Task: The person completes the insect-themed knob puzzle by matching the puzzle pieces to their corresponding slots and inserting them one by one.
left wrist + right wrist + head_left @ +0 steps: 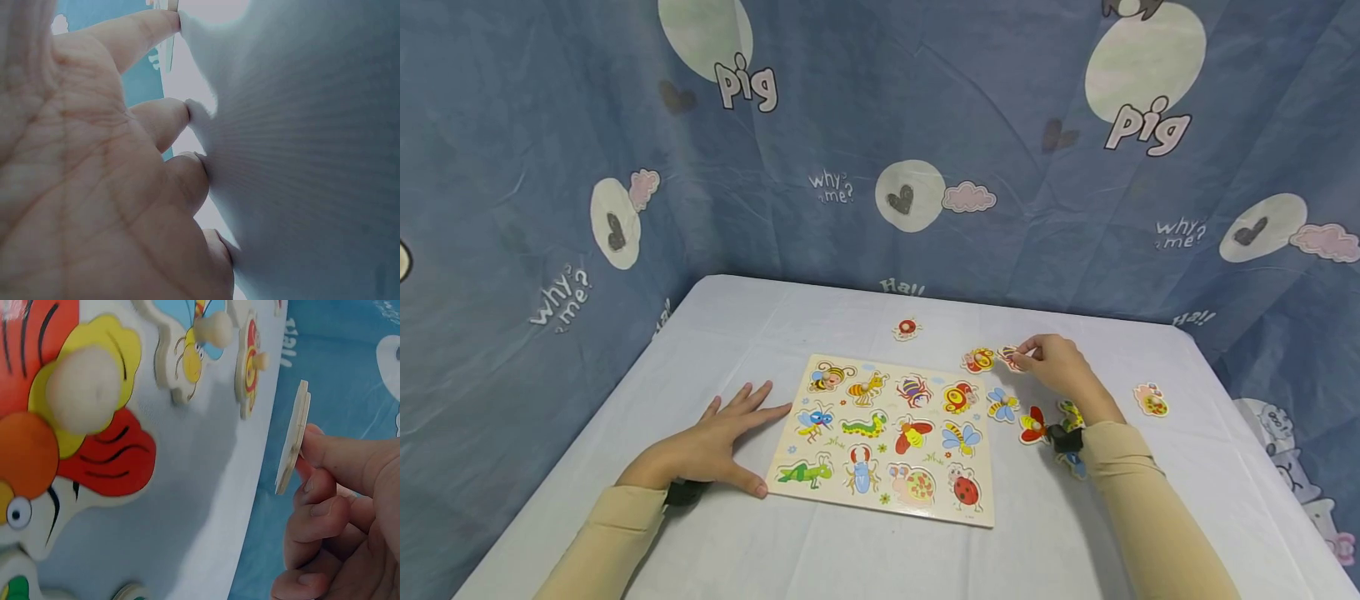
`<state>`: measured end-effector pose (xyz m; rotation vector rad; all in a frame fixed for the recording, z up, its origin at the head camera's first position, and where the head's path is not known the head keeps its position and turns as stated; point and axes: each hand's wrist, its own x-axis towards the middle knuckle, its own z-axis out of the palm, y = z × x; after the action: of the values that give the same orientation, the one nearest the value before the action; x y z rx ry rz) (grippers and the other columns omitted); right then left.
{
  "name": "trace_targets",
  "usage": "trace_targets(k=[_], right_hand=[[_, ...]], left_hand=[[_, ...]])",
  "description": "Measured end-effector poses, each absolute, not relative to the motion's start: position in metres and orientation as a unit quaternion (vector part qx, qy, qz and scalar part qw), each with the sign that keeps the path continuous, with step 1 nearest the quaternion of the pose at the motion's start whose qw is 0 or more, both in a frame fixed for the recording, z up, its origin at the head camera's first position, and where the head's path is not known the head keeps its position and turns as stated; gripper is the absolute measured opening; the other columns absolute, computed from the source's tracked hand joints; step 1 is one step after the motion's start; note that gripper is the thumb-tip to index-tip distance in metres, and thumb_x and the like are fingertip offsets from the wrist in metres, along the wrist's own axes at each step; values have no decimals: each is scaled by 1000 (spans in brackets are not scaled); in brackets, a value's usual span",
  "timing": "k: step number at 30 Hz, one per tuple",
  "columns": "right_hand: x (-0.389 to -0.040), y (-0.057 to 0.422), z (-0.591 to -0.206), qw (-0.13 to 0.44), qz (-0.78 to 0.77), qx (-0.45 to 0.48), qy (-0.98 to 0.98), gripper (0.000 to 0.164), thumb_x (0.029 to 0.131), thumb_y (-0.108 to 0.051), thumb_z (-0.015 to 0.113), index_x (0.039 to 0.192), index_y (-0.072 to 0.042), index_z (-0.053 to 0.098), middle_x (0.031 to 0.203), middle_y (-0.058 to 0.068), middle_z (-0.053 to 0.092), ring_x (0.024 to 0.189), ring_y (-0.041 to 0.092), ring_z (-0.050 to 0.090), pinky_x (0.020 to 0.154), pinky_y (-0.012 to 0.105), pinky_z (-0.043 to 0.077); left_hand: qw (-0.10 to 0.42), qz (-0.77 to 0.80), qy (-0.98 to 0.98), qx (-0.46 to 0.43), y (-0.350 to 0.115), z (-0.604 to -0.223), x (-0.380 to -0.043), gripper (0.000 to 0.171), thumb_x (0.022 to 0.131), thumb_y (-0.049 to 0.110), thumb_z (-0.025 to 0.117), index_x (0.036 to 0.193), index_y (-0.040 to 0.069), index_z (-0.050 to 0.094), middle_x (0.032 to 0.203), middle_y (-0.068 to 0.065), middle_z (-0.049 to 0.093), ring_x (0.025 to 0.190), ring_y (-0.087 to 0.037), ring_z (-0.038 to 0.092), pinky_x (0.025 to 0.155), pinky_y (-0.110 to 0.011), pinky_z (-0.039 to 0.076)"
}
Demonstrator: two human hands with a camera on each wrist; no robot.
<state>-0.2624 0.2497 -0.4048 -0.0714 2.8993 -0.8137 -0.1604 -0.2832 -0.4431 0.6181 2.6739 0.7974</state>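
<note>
A flat wooden insect puzzle board with printed pictures lies on the table. My left hand rests with spread fingers at its left side, thumb and index finger at the board's edge. In the left wrist view the fingertips press on the white cloth. Beyond the board's far right corner, my right hand pinches a striped beetle puzzle piece between thumb and fingers. The right wrist view shows that piece edge-on, lifted off the table; its knob is hidden by the fingers.
Knobbed pieces lie loose: a ladybug behind the board, a red-yellow bug, a blue-winged bee, a red moth, a caterpillar partly under the right wrist, and a snail farther right. A blue curtain hangs behind.
</note>
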Motion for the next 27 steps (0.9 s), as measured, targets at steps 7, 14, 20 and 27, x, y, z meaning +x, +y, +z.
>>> trace_targets(k=[7, 14, 20, 27], right_hand=[[-262, 245, -404, 57, -275, -34, 959, 30, 106, -29, 68, 116, -1, 71, 77, 4, 60, 71, 19, 50, 65, 32, 40], [-260, 237, -404, 49, -278, -41, 958, 30, 104, -30, 70, 114, -2, 72, 78, 4, 61, 72, 20, 51, 64, 32, 41], [-258, 228, -405, 52, -278, -39, 958, 30, 104, -31, 70, 114, -3, 73, 80, 4, 63, 72, 19, 52, 64, 31, 41], [-257, 218, -406, 51, -278, -58, 958, 30, 104, -31, 70, 114, -3, 74, 81, 5, 67, 68, 18, 53, 61, 31, 43]], left_hand=[[146, 274, 926, 214, -283, -442, -161, 123, 60, 57, 100, 165, 23, 46, 181, -21, 10, 165, -56, -1, 122, -83, -7], [148, 275, 927, 210, -282, -441, -161, 122, 60, 57, 100, 165, 24, 46, 181, -22, 11, 165, -55, -1, 123, -83, -6], [148, 277, 927, 207, -281, -442, -160, 122, 60, 57, 101, 165, 26, 46, 181, -21, 11, 165, -55, -1, 123, -83, -6], [146, 276, 927, 209, -282, -442, -160, 122, 60, 57, 101, 165, 25, 45, 181, -22, 11, 165, -55, -1, 123, -83, -6]])
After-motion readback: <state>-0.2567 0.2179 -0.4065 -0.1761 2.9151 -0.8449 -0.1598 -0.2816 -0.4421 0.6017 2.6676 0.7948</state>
